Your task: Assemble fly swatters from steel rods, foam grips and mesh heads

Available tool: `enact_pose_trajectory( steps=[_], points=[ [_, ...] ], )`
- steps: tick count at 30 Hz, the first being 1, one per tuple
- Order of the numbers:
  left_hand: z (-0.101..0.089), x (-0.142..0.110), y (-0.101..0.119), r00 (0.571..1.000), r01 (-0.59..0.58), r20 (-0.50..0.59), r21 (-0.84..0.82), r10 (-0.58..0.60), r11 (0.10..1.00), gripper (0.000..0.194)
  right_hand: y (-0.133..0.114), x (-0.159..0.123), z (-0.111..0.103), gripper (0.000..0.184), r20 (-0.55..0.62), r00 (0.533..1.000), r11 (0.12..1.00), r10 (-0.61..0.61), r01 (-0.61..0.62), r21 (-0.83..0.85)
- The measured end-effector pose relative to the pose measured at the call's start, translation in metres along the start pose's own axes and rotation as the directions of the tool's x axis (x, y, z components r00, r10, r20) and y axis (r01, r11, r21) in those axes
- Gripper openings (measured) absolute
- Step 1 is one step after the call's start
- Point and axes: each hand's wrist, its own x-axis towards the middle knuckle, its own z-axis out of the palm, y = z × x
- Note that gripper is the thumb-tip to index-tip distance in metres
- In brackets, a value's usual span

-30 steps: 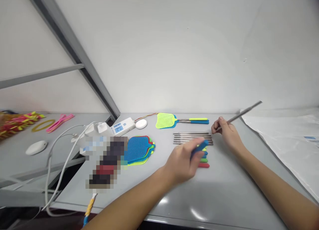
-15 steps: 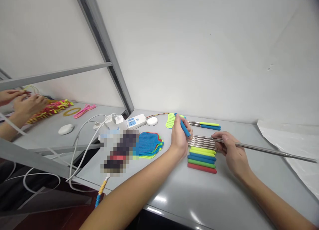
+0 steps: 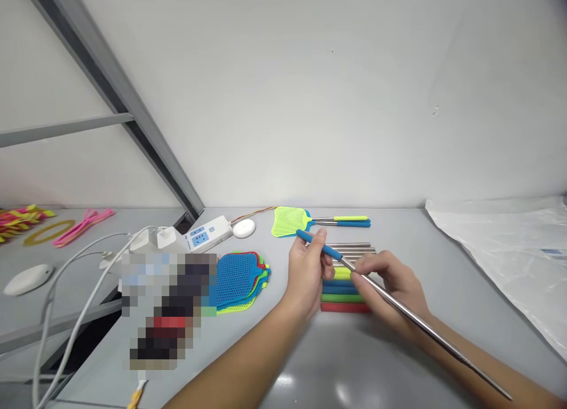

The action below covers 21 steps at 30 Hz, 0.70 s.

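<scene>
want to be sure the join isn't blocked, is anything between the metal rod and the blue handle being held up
Nothing visible stands between them: the metal rod meets the end of the blue handle. The loose rods and loose handles lie on the table, not between the two.

Bare bench lies right of the finished swatters. The power strip blocks the left.

Left hand pinching, right hand pinching nearby; forearms angled inward.
</scene>
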Motion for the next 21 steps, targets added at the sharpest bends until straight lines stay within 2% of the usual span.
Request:
enact_pose_trajectory(
  steps=[3,6,10,13,18,21],
  points=[
    [0.0,-0.001,0.004,0.999,0.039,0.036,-0.002,-0.039,0.999,0.036,-0.003,0.001,0.0,0.015,-0.005,0.998,0.998,-0.056,0.056,-0.009],
    [0.001,-0.001,0.005,0.993,0.083,0.082,-0.014,-0.082,0.996,0.04,-0.004,0.003,0.001,0.017,-0.007,0.987,0.984,-0.162,0.161,-0.074],
    [0.003,-0.002,0.002,0.993,0.077,0.097,-0.032,-0.074,0.996,0.05,-0.002,0.004,0.002,0.016,0.027,0.959,0.94,-0.283,0.283,-0.19],
    [0.003,-0.002,-0.001,0.994,0.063,0.091,-0.009,-0.062,0.998,0.052,-0.003,0.006,0.0,0.015,0.06,0.959,0.927,-0.278,0.284,-0.244],
    [0.003,-0.003,-0.002,0.993,0.076,0.091,-0.006,-0.075,0.997,0.047,-0.005,0.012,-0.004,0.02,0.201,0.951,0.872,-0.236,0.298,-0.388],
    [0.006,-0.008,-0.004,0.985,0.117,0.125,-0.006,-0.115,0.993,0.046,-0.001,0.01,-0.004,0.012,0.187,0.957,0.88,-0.223,0.281,-0.384]
  ],
)
